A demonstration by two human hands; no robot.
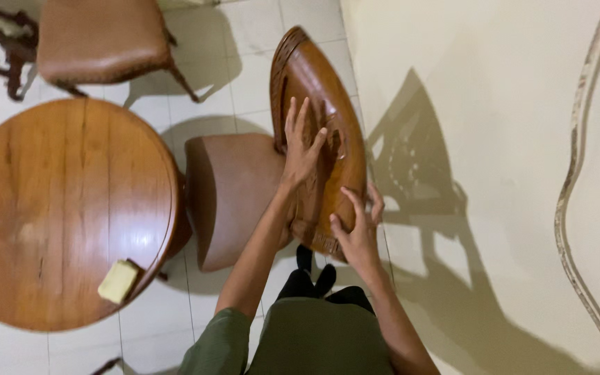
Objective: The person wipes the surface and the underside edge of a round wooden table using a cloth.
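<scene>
Hands meet on the carved chair back at twelve o'clock: left hand flat, fingers spread; right hand curled over its edge. Whether the pale sponge on the round table at nine o'clock was used, I cannot tell.

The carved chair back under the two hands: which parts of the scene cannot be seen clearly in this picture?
- Head view: carving on the chair back is partly covered by the left hand and right hand.
- The chair's legs are hidden below its seat.
- The second chair is cut off by the top edge.
- The yellow pad on the round table is too small to identify.
</scene>
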